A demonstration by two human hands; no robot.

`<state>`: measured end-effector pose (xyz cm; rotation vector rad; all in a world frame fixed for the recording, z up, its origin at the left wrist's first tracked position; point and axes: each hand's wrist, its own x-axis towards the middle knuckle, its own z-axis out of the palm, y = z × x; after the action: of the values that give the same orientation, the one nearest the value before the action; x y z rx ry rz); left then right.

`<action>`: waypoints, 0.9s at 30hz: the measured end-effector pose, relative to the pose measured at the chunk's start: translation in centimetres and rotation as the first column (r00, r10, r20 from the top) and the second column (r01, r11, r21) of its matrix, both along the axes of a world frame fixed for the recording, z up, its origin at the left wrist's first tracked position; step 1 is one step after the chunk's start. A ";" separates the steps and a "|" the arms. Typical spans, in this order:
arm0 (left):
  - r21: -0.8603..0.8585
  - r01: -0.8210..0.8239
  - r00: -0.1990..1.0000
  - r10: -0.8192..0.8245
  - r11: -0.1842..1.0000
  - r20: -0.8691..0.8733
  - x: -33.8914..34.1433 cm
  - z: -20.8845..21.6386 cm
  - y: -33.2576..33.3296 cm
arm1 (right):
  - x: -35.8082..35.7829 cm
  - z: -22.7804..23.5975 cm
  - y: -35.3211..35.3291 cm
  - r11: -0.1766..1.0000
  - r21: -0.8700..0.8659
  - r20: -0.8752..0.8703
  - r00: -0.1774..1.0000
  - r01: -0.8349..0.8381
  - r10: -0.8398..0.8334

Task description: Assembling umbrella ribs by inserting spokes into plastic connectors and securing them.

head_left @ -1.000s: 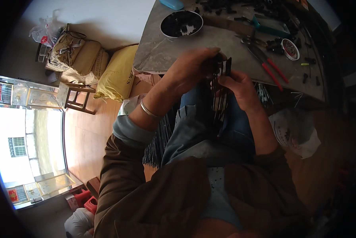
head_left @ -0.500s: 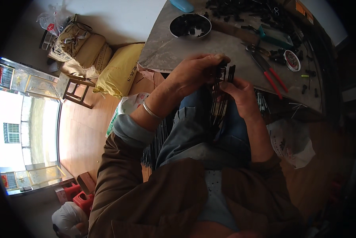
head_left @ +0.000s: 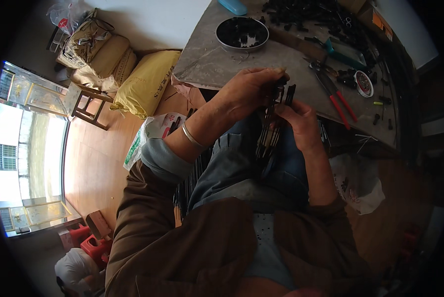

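A bundle of thin black ribs (head_left: 267, 143), resembling a folded umbrella frame, stands over my lap between my thighs. At its dark upper end, the fingers of my left hand (head_left: 251, 91) are closed, with the thumb on top. My right hand (head_left: 301, 123) grips the ribs slightly lower on the right side, thumb laid across them. Dark rib tips stick up between the two hands. What the curled fingers touch on the far side is hidden. More long black rods (head_left: 186, 190) lie beside my left thigh, partly covered by my arm.
On the grey table (head_left: 197, 64) ahead sit a bowl of small black parts (head_left: 242, 34), red-handled cutters (head_left: 333, 94), a teal tray (head_left: 348, 54), a small white dish (head_left: 363, 83) and heaped black pieces (head_left: 301, 12). A yellow sack (head_left: 145, 84) and wooden stool (head_left: 90, 106) stand left.
The whole view has shifted slightly, with the table lying a little further right and lower. Both hands keep their hold on the ribs, with hardly any movement.
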<state>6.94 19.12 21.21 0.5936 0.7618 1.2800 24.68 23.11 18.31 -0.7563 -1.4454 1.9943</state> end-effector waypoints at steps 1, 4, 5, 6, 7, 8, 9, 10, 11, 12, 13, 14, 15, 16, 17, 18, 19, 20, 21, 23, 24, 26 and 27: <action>-0.008 -0.009 1.000 0.009 1.000 0.001 -0.1 0.0 0.0 | 0.0 0.0 0.0 1.000 0.001 0.000 1.000 0.001 -0.001; -0.032 -0.039 0.999 0.039 0.999 -0.009 0.2 0.3 -0.2 | -0.1 -0.1 -0.1 1.000 -0.002 -0.003 1.000 0.003 -0.003; -0.044 -0.059 0.998 0.058 0.997 -0.021 0.2 0.4 -0.2 | -0.1 -0.1 -0.1 1.000 -0.002 -0.009 1.000 0.006 -0.006; -0.043 -0.060 0.998 0.060 0.997 -0.019 0.2 0.3 -0.2 | -0.1 -0.2 -0.1 1.000 -0.001 -0.006 1.000 0.004 -0.004; -0.031 -0.039 0.999 0.038 0.999 -0.019 0.1 0.3 -0.2 | -0.1 -0.3 0.0 1.000 -0.003 -0.005 1.000 0.006 -0.006; -0.020 -0.017 1.000 0.017 1.000 -0.019 -0.1 0.2 -0.1 | -0.1 -0.3 0.0 1.000 -0.006 -0.002 1.000 0.008 -0.009; -0.019 -0.020 1.000 0.020 1.000 -0.016 -0.2 0.0 0.0 | -0.2 -0.3 0.0 1.000 -0.005 0.001 1.000 0.006 -0.006; -0.010 -0.011 1.000 0.011 1.000 -0.007 -0.3 -0.3 0.1 | -0.3 -0.3 -0.1 1.000 -0.007 -0.003 1.000 0.009 -0.009; -0.001 -0.002 1.000 0.002 1.000 -0.001 -0.3 -0.4 0.2 | -0.3 -0.3 0.0 1.000 -0.010 -0.009 1.000 0.012 -0.012; 0.000 -0.003 1.000 0.003 1.000 0.001 -0.3 -0.5 0.3 | -0.2 -0.4 0.0 1.000 -0.009 -0.007 1.000 0.010 -0.010; -0.011 -0.020 1.000 0.020 1.000 -0.004 -0.2 -0.6 0.4 | -0.2 -0.6 0.2 1.000 -0.009 -0.005 1.000 0.010 -0.010; -0.022 -0.036 0.999 0.036 0.999 -0.010 -0.2 -0.6 0.4 | -0.2 -0.8 0.2 1.000 -0.009 -0.003 1.000 0.010 -0.010; -0.021 -0.038 0.999 0.037 0.999 -0.008 -0.1 -0.5 0.3 | -0.2 -0.8 0.2 1.000 -0.007 -0.001 1.000 0.008 -0.008; -0.026 -0.040 0.999 0.040 0.999 -0.012 -0.1 -0.4 0.3 | -0.2 -0.9 0.2 1.000 -0.017 -0.015 1.000 0.010 -0.010; -0.030 -0.042 0.999 0.041 0.999 -0.015 -0.1 -0.3 0.2 | -0.2 -0.9 0.1 1.000 -0.026 -0.028 1.000 0.012 -0.013; -0.029 -0.042 0.999 0.041 0.999 -0.013 -0.1 -0.2 0.1 | -0.2 -0.9 0.1 1.000 -0.025 -0.026 1.000 0.012 -0.013; -0.032 -0.041 0.999 0.041 0.999 -0.020 -0.1 0.0 0.0 | -0.3 -0.9 0.1 1.000 -0.025 -0.023 1.000 0.014 -0.014; -0.036 -0.042 0.999 0.041 0.998 -0.027 -0.1 0.0 -0.1 | -0.3 -0.9 0.0 1.000 -0.026 -0.020 1.000 0.014 -0.014; -0.034 -0.042 0.999 0.042 0.999 -0.026 0.0 0.1 -0.2 | -0.3 -0.8 -0.1 1.000 -0.024 -0.019 1.000 0.013 -0.014; -0.035 -0.075 0.993 0.071 0.997 -0.094 0.1 0.2 -0.2 | -0.4 -0.5 -0.2 0.999 -0.030 -0.032 0.999 0.023 -0.023; -0.035 -0.070 0.993 0.066 0.997 -0.095 0.2 0.3 -0.2 | -0.3 -0.6 -0.2 0.999 -0.029 -0.033 0.999 0.028 -0.029; 0.030 -0.040 0.990 0.043 0.999 -0.134 0.1 0.7 -0.5 | -0.2 -0.7 -0.1 1.000 -0.014 -0.011 1.000 0.011 -0.011; 0.030 -0.031 0.990 0.034 0.999 -0.137 0.0 0.8 -0.7 | -0.2 -0.6 -0.2 1.000 -0.014 -0.013 1.000 0.020 -0.020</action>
<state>6.90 18.46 22.05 0.6997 0.8714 1.2911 24.43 22.96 17.67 -0.7589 -1.4122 1.9930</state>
